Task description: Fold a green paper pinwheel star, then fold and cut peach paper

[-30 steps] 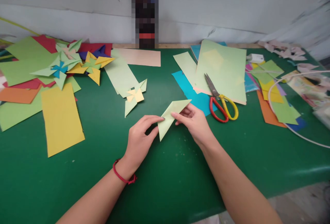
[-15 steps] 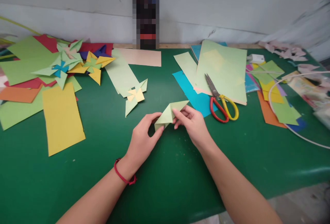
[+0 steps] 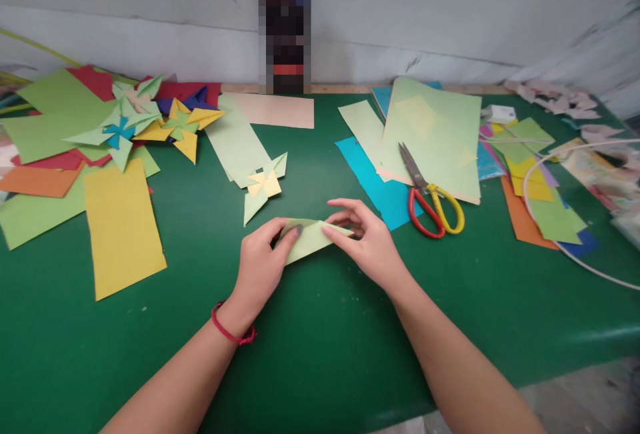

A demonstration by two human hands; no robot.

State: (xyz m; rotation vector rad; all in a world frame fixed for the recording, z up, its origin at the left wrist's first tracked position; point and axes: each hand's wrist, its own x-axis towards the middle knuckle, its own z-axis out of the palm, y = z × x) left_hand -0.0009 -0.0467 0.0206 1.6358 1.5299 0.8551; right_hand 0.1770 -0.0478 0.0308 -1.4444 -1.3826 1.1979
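Clamps a folded, pale-green, tapering paper piece (image 3: 310, 239) between thumb and fingers of the left hand (image 3: 261, 253); pinches its narrow end with the right hand (image 3: 377, 244). Holds it over the green tabletop (image 3: 320, 361), lengthwise roughly sideways, pointing right.

Folded paper (image 3: 311, 242), matt, seemingly smooth.

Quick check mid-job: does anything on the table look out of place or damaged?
Mainly the white cable: it loops across loose coloured papers at the right, which looks untidy. The folded pale green paper between the left hand and right hand shows no obvious damage, and I see no spill.
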